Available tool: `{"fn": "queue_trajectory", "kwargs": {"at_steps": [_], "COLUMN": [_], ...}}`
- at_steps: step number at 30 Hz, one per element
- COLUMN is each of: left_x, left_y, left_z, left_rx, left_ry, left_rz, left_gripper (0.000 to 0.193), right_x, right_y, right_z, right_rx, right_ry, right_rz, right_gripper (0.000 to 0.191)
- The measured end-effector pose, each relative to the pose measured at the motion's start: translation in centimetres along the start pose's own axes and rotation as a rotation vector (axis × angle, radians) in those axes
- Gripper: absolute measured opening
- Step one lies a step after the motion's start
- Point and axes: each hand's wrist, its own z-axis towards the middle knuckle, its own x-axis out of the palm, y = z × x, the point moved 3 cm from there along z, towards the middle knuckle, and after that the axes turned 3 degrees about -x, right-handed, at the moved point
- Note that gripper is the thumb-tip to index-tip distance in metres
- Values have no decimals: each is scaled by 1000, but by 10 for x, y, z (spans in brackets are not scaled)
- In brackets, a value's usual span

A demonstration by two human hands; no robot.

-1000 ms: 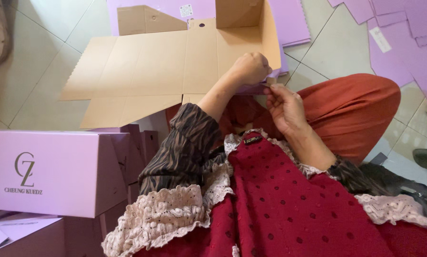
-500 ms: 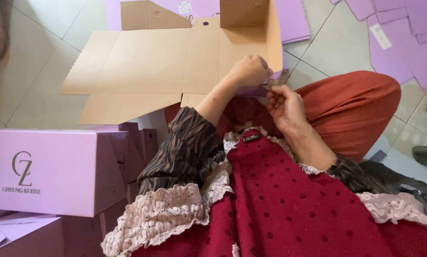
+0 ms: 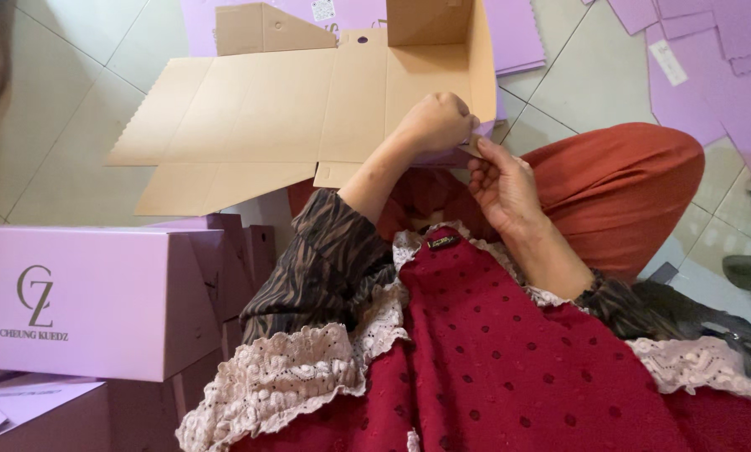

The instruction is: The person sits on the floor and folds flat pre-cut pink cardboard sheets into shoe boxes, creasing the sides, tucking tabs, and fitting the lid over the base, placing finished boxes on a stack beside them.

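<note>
Barely shifted, both hands' grip stays clamped: left hand [image 3: 435,122] and right hand [image 3: 501,186] pinching cardboard flap [image 3: 476,144]

Finished boxes [image 3: 82,301] left of unfolded carton [image 3: 308,100]

one head-worn view, looking steeply down (very near) past the lap onto the flat cardboard box [image 3: 308,109].
</note>
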Motion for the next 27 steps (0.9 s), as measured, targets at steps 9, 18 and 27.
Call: {"fn": "queue_trajectory", "kwargs": {"at_steps": [9, 18, 27], "left_x": [-8, -16, -27], "left_y": [-5, -6, -14], "left_z": [2, -10, -20], "left_rx": [8, 231, 340], "left_ry": [-27, -40, 77], "left_rz": [-53, 44, 2], "left_gripper": [33, 23, 20], "right_x": [0, -3, -2], "right_y": [-4, -5, -4], "right_z": [-4, -1, -4], "right_rx": [-155, -172, -211], "right_ry": [-13, 30, 41], "right_rz": [-12, -100, -208], "right_gripper": [12, 14, 18]}}
